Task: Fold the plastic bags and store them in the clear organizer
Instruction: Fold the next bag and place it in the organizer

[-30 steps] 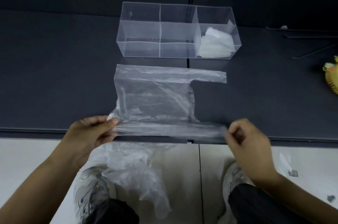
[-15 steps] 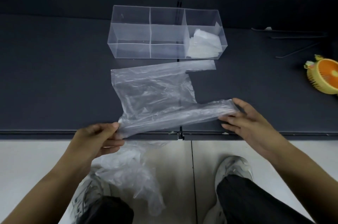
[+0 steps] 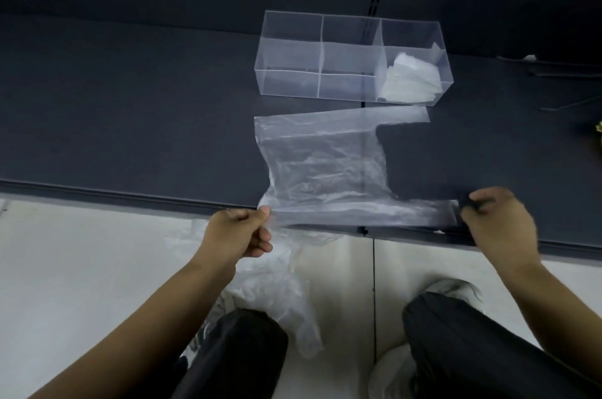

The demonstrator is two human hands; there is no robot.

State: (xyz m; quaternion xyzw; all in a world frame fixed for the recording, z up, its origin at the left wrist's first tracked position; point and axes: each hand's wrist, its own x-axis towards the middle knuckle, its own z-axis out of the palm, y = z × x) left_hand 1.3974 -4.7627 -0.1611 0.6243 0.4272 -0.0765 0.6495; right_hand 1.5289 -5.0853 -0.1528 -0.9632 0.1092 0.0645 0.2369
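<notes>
At near edge of table (image 3: 130, 111), plastic bag (image 3: 322, 167) lying flat: clear, vest-type, body spread toward far side. One handle strip pointing right, just near of clear organizer (image 3: 290, 82); other strip stretched taut along table's near edge betw. both hands. Left hand (image 3: 237, 232) grip: thumb & forefinger pinching bag's near-left corner, remaining fingers curled under. Right hand (image 3: 498, 222) grip: fingertips closed on right end of near strip. Exact finger placement too blurred to tell.

Handling, as judged: v. light, thin film, limp, no stiffness; holds shape only under tension or pressed to table. Prob. slippery on itself, maybe clingy w/ static. Creases easily; could tear if yanked at handle roots. Best taken by corners & strip ends, pinch rather than fist, both ends at once for a straight edge. Worth smoothing w/ flat palm before each fold, else trapped air & crooked layers.

Containers: organizer at far side, right of centre, just beyond bag, not touching it. Looks like 3 compartments side by side, open top. Right compartment: stack of folded bags (image 3: 410, 79), whitish, leaning a bit. Left & middle: nothing visible inside.

Also: loose heap of bags (image 3: 270, 294) below table edge, by left knee, over floor (image 3: 81, 268); unfolded. Whether resting on floor or leg, can't tell. Task early by the look: first lengthwise fold only being set up, most bags to go.
</notes>
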